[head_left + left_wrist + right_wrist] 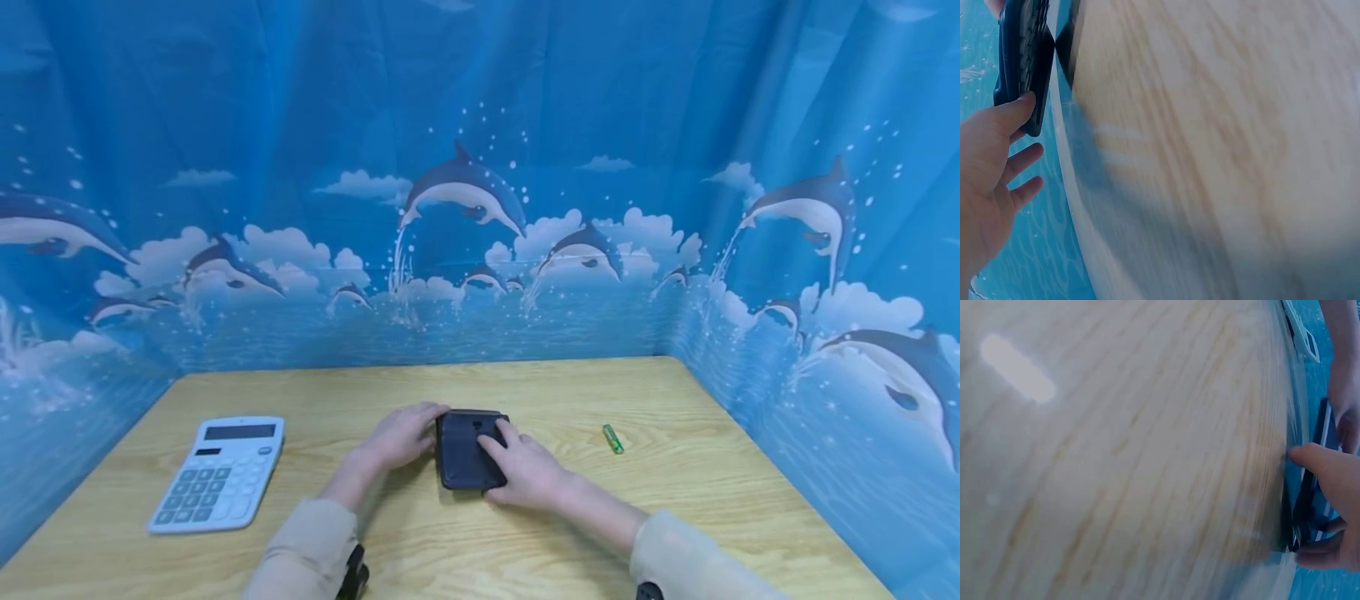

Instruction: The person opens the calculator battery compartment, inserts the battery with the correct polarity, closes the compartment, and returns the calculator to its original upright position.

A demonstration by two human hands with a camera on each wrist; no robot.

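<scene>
A black calculator (461,458) is held back side up over the middle of the table, its keys (1026,53) showing on the underside in the left wrist view. My left hand (400,437) grips its left edge, thumb against the key side, with two other fingers spread free below. From the right, my right hand (531,477) holds the lower right part, the thumb at the near edge. Fingertips of that hand lie on the back, close to a small dark notch near the top. In the right wrist view the calculator (1324,428) appears edge-on between both hands.
A white calculator (217,475) lies face up at the left of the wooden table (420,550). One green battery (612,438) lies to the right of my right hand. A blue dolphin-print curtain (480,325) hangs along the back and both sides.
</scene>
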